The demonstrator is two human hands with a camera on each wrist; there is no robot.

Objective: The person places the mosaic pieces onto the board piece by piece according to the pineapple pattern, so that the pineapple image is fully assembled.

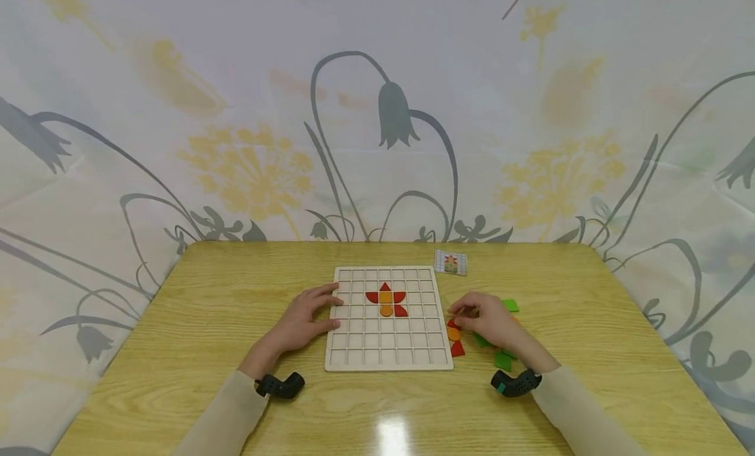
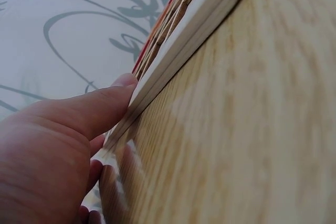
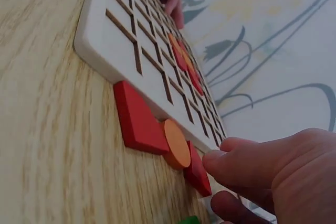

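Note:
A pale wooden grid board (image 1: 360,358) lies on the table. Set in its cells are a red triangle (image 1: 385,287), an orange square (image 1: 386,298), an orange disc (image 1: 386,310) and several red rounded pieces (image 1: 400,310). My left hand (image 1: 303,318) rests at the board's left edge, thumb and fingers extended. Beyond the right edge, my right hand (image 1: 486,322) bends its fingers over loose pieces. Its thumb tip is right at a red piece (image 3: 197,174); another orange disc (image 3: 177,144) and a red angular piece (image 3: 139,121) lie beside that one along the board.
A small pattern card (image 1: 451,263) lies past the board's far right corner. Several green pieces (image 1: 503,360) are scattered under and around the right forearm. The wooden table (image 1: 236,272) ends at a flower-printed cloth backdrop (image 1: 253,115).

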